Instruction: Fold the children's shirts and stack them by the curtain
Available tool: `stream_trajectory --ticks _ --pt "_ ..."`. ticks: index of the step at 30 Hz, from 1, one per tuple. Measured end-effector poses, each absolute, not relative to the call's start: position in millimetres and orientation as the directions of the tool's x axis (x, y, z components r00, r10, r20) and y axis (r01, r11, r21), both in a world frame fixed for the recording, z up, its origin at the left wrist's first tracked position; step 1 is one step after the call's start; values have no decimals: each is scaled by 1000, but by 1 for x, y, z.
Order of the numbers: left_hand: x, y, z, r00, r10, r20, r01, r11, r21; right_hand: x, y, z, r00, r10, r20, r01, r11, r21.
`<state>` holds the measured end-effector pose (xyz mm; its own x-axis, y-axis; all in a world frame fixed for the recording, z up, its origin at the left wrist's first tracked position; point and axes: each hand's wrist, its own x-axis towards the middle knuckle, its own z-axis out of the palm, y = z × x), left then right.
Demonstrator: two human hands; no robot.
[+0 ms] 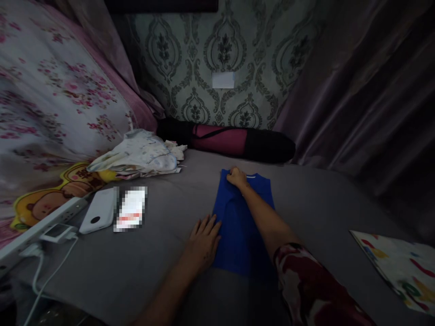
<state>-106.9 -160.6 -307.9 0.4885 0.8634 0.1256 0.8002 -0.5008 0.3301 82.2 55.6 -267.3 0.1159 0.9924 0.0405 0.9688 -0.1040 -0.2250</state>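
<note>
Perhaps the shirt (233, 246) could crease or skew on the bed (316, 203) if the right grip (237, 177) tugs its far left corner while the left grip (205, 240) presses too lightly to anchor it. A sideways push might also ruck the left edge. The right grip looks clenched on cloth left of the collar, so most of the shirt lies nearer than it; the left grip is released, spread flat, fingertips at the left edge, the shirt to its right.
</note>
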Motion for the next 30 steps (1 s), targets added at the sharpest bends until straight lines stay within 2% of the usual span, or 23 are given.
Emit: stream_trajectory --ticks 4,8,12,17,21,26,28,30 --pt "-106 -161 -306 492 866 86 810 -492 318 81 49 -270 159 982 99 968 -135 -211" --pt "-106 -160 -307 478 870 122 804 -489 339 70 42 -272 44 967 253 992 -13 -125" --pt "-104 -161 -306 482 853 201 782 -522 341 49 38 -282 -106 983 149 980 129 -153" --pt "-106 -169 -303 540 832 129 763 -548 343 33 38 -301 -65 997 52 968 76 -240" --pt "-107 -172 -298 547 834 64 769 -532 355 33 40 -308 -66 997 29 961 72 -269" --pt "-107 -168 -284 509 861 7 749 -447 489 44 46 -297 -114 993 -7 938 106 -330" --pt "-108 -165 -281 408 912 50 727 -357 586 51 44 -287 -142 989 -30 913 119 -391" --pt "-111 -162 -280 271 956 109 702 -274 658 57 33 -279 -153 988 7 907 144 -396"
